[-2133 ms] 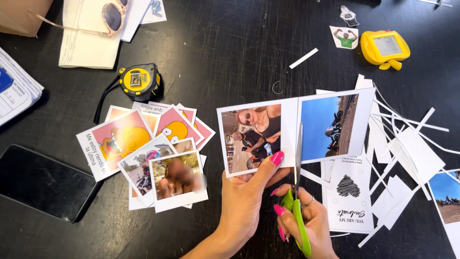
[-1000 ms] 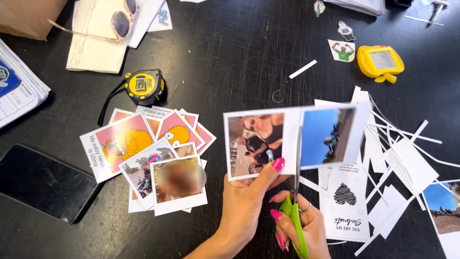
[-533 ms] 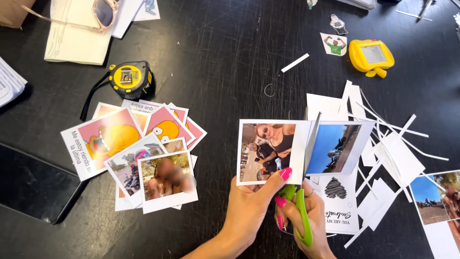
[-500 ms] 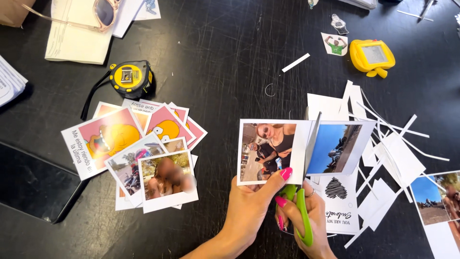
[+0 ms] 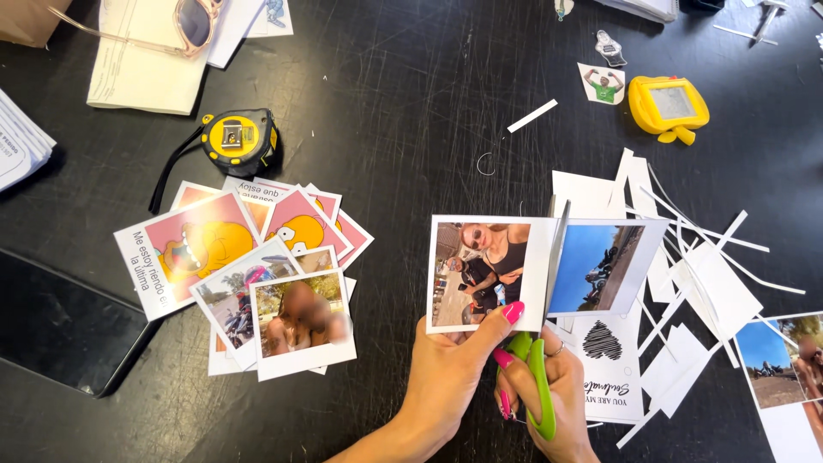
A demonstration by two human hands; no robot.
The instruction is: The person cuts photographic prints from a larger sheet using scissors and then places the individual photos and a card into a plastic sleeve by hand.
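The left hand (image 5: 446,377) pinches the lower edge of a printed photo sheet (image 5: 489,270), thumb pressed on the front near its bottom margin and the other fingers folded behind it, so the sheet is held up just above the black table (image 5: 403,111), close to the near edge and a little right of its middle. The right hand (image 5: 557,403) is closed around the green handles of a pair of scissors (image 5: 538,377), fingers curled through the loops; the blades run up through the white strip between the sheet's two pictures, reaching nearly to its top edge, and the half with the blue sky tilts away to the right of the blades. Under and to the right of both hands lie white paper offcuts (image 5: 711,283) and a card with a black heart (image 5: 604,343). Toward the left part of the table sits a loose pile of cut photos (image 5: 257,274), with a yellow tape measure (image 5: 236,141) beyond it. A dark phone (image 5: 60,326) lies by the left edge, and a yellow toy (image 5: 669,107) sits near the far right corner.
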